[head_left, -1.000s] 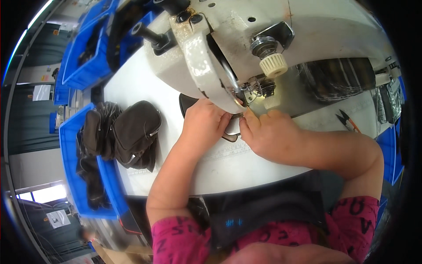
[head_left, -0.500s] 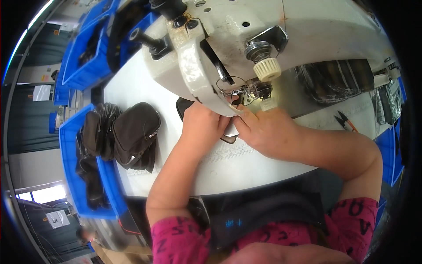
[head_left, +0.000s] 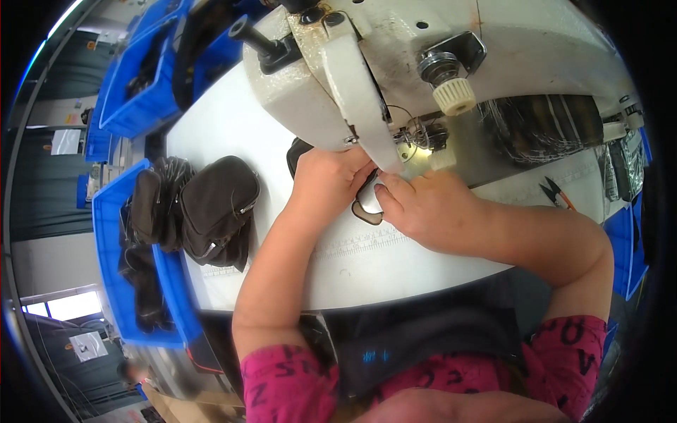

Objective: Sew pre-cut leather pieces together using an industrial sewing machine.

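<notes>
Both of my hands are at the stitching area of a white sewing machine [head_left: 363, 99], fingers bent close together. My left hand [head_left: 326, 180] presses on a dark fabric piece [head_left: 297, 152], whose black edge shows beyond the wrist. My right hand [head_left: 434, 211] pinches near the same work, thumb and forefinger close to the left fingertips. Between the hands a narrow strip with a tan, dark-edged loop [head_left: 367, 213] sticks out toward me over the white table. The machine's head and my fingers hide most of the piece and the needle.
Left of my arm stand dark zippered pouches [head_left: 220, 201], beside a blue bin [head_left: 113, 261] holding more dark items. Orange-handled thread snips [head_left: 557, 193] lie to the right. A plastic-wrapped dark bundle [head_left: 543, 130] rests behind them. A printed ruler [head_left: 352, 243] runs along the white table.
In the picture the machine has shifted right and slightly up, while my hands stay nearly in place. More of the tan loop shows between them now.
</notes>
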Demonstrator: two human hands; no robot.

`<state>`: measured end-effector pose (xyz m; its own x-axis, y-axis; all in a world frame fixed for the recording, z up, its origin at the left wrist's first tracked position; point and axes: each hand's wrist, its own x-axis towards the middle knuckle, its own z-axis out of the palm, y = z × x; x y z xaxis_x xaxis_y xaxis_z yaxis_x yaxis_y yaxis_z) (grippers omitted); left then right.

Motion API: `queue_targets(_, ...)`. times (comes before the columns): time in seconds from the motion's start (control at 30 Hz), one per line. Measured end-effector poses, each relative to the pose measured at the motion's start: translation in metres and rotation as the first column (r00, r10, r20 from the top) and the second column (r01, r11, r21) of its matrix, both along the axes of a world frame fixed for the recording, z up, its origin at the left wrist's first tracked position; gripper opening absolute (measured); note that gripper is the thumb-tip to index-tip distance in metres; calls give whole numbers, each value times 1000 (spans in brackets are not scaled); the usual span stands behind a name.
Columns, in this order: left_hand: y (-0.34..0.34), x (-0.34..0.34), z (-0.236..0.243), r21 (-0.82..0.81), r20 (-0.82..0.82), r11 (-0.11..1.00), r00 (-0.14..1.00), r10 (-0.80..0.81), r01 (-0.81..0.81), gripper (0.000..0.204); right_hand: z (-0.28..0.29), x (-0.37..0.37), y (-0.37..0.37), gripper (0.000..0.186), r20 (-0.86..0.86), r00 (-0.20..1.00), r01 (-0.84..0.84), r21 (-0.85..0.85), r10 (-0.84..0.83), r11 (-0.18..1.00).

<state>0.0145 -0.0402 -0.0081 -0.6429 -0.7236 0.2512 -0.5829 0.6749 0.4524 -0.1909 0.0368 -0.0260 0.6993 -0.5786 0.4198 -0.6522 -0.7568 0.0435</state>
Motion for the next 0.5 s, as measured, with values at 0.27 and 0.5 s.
queue_targets(0.27,-4,1,-3,-141,22,990,1000,-19,22,17,2,5,-2,27,2,1000,13,19,-13,1000)
queue_targets(0.5,-1,0,-6,-147,-46,989,999,-1,-6,17,-1,4,-4,25,15,1000,-11,34,10,999)
